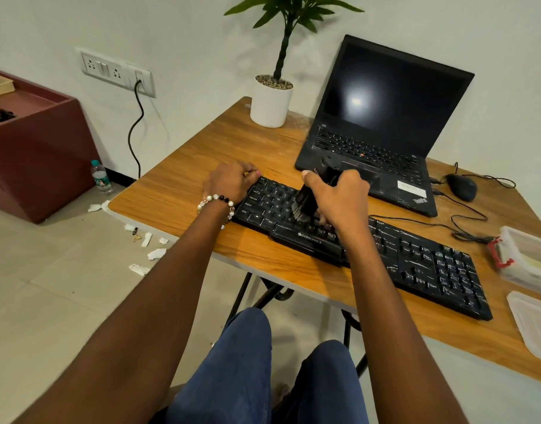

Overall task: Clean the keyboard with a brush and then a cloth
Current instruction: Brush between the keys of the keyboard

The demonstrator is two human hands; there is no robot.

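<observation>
The keyboard [416, 258] — black, streaked with white dust on its right half — lies diagonally across the wooden table [177, 191], its left end near the table's left edge and its right end toward the near right. Your right hand [339, 197] is wrapped around a black brush [309, 200], fingers and thumb curled about its body, with the bristles pointing down onto the letter keys left of centre. Your left hand [232, 182] grips the keyboard's far left corner, fingers curled over the top edge; a beaded bracelet [218, 203] sits on that wrist.

Just behind the keyboard stands an open laptop [385, 117] with a dark screen, and left of it a white pot holding a plant [272, 99]. A black mouse [462, 186] rests right of the laptop, its cable looping across the table. At the table's right edge sits a clear plastic container [526, 258] with red clips, and near it a clear lid [535, 322] lies flat.

Scraps of white paper [146, 246] are scattered on the floor to the left — a small water bottle [101, 177] stands there by the wall.
</observation>
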